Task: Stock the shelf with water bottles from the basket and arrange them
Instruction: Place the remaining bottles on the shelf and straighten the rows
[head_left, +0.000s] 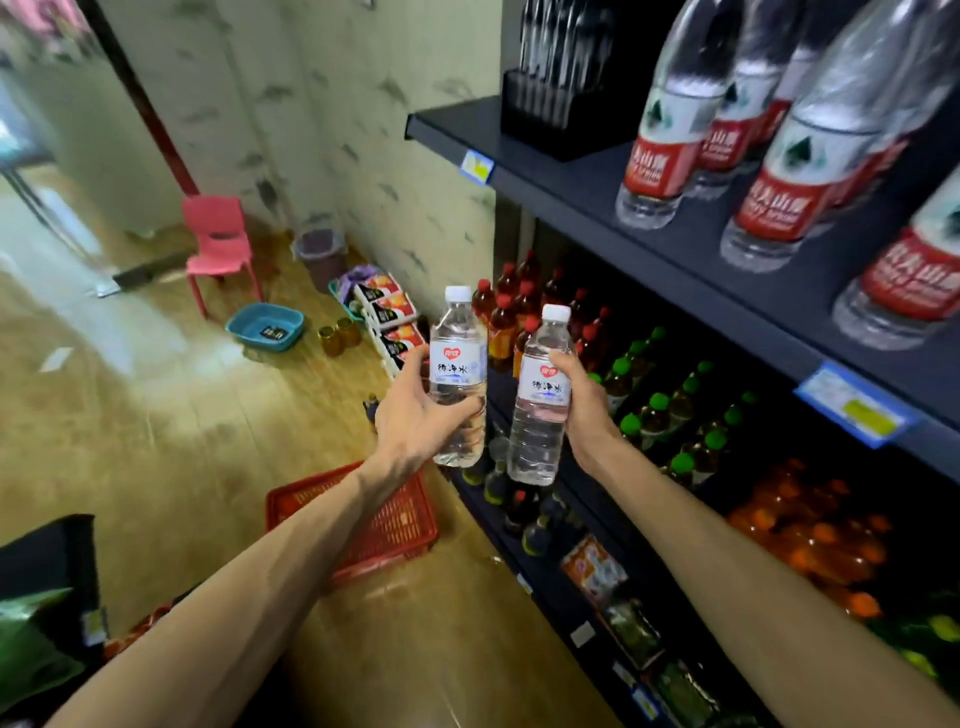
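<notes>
Beside a dark shop shelf (571, 171), a person holds two small water bottles upright at chest height, one in each hand. Left hand (415, 415) wraps its grip around the lower half of the left bottle (460, 364); right hand (584, 400) closes its grip around the label band of the right bottle (540, 400). Both bottles are capped and look full, just beside each other but apart. Below them on the floor sits the red basket (384, 525), partly hidden by the left forearm. On the top shelf stand larger red-labelled bottles (670, 156), with bare board to their left. Full bottles of this kind are likely moderately heavy, with thin walls that give under a squeeze and smooth plastic that can slip; the ribbed middle probably offers the surest hold.
</notes>
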